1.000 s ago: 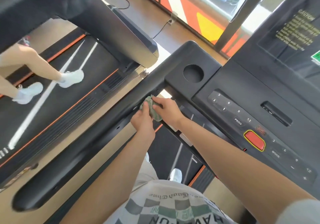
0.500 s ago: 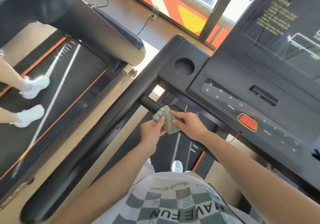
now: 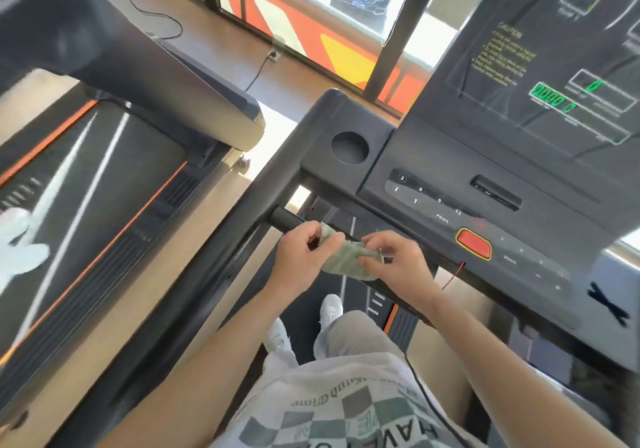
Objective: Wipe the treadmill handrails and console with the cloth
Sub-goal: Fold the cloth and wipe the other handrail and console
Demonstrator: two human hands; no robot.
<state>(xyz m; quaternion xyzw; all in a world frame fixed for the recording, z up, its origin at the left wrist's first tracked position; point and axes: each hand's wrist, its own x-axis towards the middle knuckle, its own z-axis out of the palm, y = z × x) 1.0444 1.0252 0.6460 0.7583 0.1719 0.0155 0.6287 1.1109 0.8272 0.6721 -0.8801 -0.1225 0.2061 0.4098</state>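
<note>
Both of your hands are up at the front of the treadmill, and the crumpled green cloth (image 3: pixel 343 257) is stretched between them. Your left hand (image 3: pixel 298 257) has its fingers (image 3: pixel 306 233) curled in, pinching the cloth's left end. Your right hand (image 3: pixel 398 264) pinches the other end between thumb and bent fingers (image 3: pixel 374 241). The cloth hangs right at the round black crossbar (image 3: pixel 287 220), just below the front edge of the black console (image 3: pixel 433 156). I can't tell whether it is actually pressing on the bar. A bare stretch of that bar shows to the left of your left hand, running into the long black side handrail (image 3: pixel 194 274), which slants away toward the lower left.

On the console, the red oval stop button (image 3: pixel 473 247) sits just above and to the right of your right hand, near it but apart. A thin red cord (image 3: pixel 453 276) dangles beneath it. The round cup recess (image 3: pixel 349 147) is at the console's left corner, well above your hands. Green digits (image 3: pixel 550 96) glow on the dark display. Down between your arms, your white trainers (image 3: pixel 330 309) stand on the belt. The neighbouring treadmill (image 3: pixel 104 188), with orange edging, lies off to the left.
</note>
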